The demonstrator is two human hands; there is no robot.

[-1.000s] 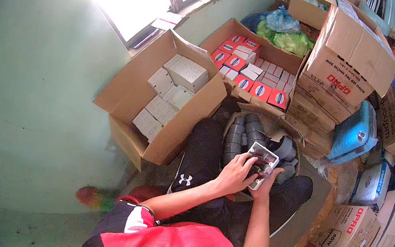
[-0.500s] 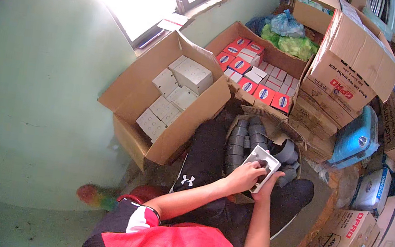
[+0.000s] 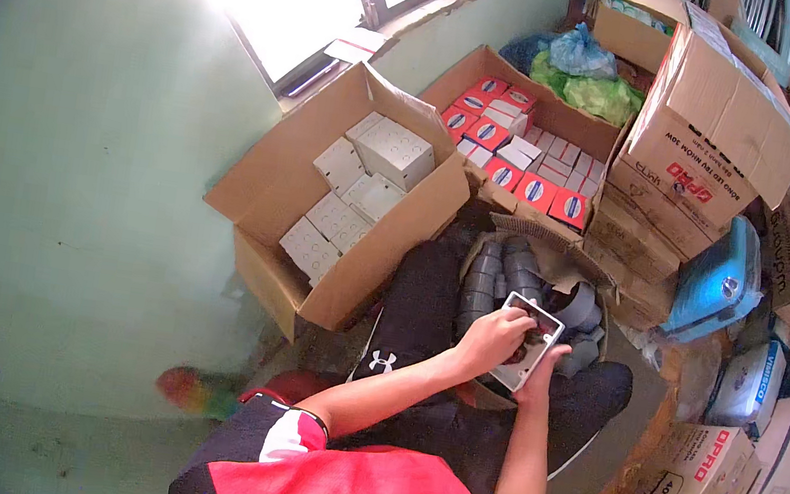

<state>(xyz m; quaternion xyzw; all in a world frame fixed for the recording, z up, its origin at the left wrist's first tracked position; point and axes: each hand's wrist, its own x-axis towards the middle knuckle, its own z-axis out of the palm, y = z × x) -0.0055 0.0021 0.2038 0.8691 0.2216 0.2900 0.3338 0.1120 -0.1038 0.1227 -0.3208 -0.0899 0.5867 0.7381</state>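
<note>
Above my lap, in front of the carton of grey fittings, I hold a white plastic electrical back box tilted, its open face toward me. My right hand grips it from its right and lower side, thumb along the edge. My left hand reaches over its left side with bent fingers inside the opening; whatever the fingertips pinch is hidden. The inside of the box looks dark and reddish-brown, and I cannot make out the details. Grey ribbed plastic fittings fill the carton just behind the box.
A carton of white junction boxes stands to the left under the window. Behind is a carton holding red-and-white small boxes. Stacked cartons, a blue case and another carton line the right side.
My left hand has shifted upward along the box, its fingers now nearer the upper part of the opening. My right hand keeps its hold. The whole view has shifted slightly.
</note>
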